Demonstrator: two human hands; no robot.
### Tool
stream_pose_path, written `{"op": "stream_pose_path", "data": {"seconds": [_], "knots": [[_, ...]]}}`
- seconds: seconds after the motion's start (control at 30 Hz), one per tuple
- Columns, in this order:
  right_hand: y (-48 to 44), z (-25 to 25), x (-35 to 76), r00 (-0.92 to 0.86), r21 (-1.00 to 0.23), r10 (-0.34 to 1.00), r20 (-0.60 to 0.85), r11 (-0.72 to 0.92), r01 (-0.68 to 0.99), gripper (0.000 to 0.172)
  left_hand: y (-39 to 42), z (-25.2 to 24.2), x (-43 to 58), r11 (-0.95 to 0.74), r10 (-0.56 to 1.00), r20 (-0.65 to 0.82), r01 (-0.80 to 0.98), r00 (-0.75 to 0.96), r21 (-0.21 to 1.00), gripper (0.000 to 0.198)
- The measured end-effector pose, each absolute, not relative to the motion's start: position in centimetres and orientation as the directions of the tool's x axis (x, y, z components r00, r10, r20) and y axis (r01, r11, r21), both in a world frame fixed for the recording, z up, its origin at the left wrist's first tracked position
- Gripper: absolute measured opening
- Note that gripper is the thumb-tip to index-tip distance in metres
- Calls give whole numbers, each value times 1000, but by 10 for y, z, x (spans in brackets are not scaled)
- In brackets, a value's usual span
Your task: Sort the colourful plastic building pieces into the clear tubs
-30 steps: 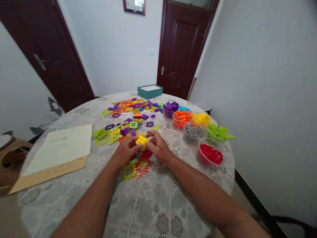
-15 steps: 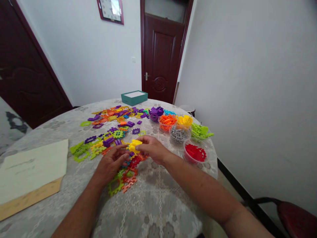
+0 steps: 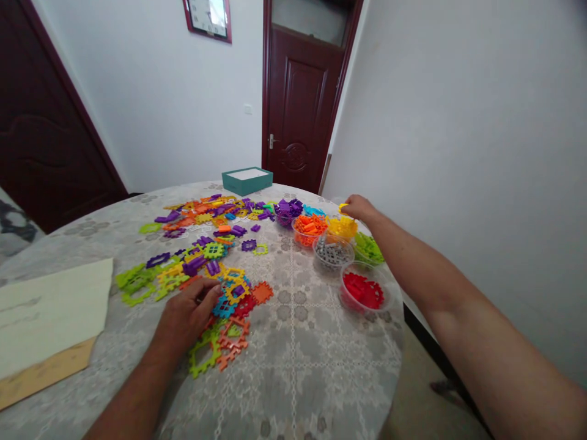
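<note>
My right hand (image 3: 360, 208) is closed on yellow plastic building pieces (image 3: 343, 208), mostly hidden by its fingers. It is over the bowl of yellow pieces (image 3: 342, 228) at the far right of the table. My left hand (image 3: 195, 302) rests low at the edge of the nearer pile, its fingers curled in; whatever they hold, if anything, is hidden. Beside its fingertips lie blue notched pieces (image 3: 224, 307), a yellow notched frame (image 3: 238, 291) and an orange notched square (image 3: 262, 293). Green notched frames (image 3: 205, 353) lie just below that hand.
Clear bowls hold red (image 3: 362, 290), grey (image 3: 334, 252), orange (image 3: 310, 227), green (image 3: 368, 248) and purple (image 3: 288, 209) pieces. A mixed heap (image 3: 202, 214) lies farther back, before a teal box (image 3: 247, 181). Paper sheets (image 3: 55, 311) lie at left.
My right hand has gone from the pile, where both hands met, to the yellow bowl with the yellow pieces. My left hand has drawn slightly back and down onto the pile.
</note>
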State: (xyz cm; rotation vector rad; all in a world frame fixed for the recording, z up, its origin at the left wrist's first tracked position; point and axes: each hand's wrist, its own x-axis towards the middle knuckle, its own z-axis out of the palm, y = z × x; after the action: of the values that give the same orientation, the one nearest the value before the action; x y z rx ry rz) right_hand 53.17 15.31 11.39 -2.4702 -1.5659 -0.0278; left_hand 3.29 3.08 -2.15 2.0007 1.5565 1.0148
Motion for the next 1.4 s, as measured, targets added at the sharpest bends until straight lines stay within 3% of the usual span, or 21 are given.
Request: {"op": "stream_pose_path", "data": {"seconds": [0.3, 0.67, 0.83, 0.93, 1.1, 1.27, 1.4], "knots": [[167, 83, 543, 589, -131, 800, 109, -576, 807, 55, 34, -28, 28, -265, 956, 276, 689, 97, 675, 42], [156, 82, 534, 601, -81, 783, 158, -596, 799, 54, 36, -32, 27, -267, 953, 288, 706, 93, 656, 39], [146, 89, 522, 552, -98, 807, 210, -544, 833, 45, 33, -30, 29, -279, 946, 312, 706, 86, 650, 36], [131, 98, 500, 407, -89, 849, 336, -402, 912, 35, 31, -28, 31, -279, 936, 347, 715, 54, 641, 34], [71, 110, 421, -43, -110, 861, 508, 114, 987, 27, 31, -28, 31, -240, 927, 374, 729, -24, 641, 32], [13, 66, 325, -369, -373, 870, 327, 477, 796, 21, 32, -31, 29, -191, 927, 365, 738, -80, 647, 29], [8, 1, 274, -476, -413, 825, 304, 564, 715, 50, 35, -36, 28, -218, 933, 360, 740, -34, 637, 26]]}}
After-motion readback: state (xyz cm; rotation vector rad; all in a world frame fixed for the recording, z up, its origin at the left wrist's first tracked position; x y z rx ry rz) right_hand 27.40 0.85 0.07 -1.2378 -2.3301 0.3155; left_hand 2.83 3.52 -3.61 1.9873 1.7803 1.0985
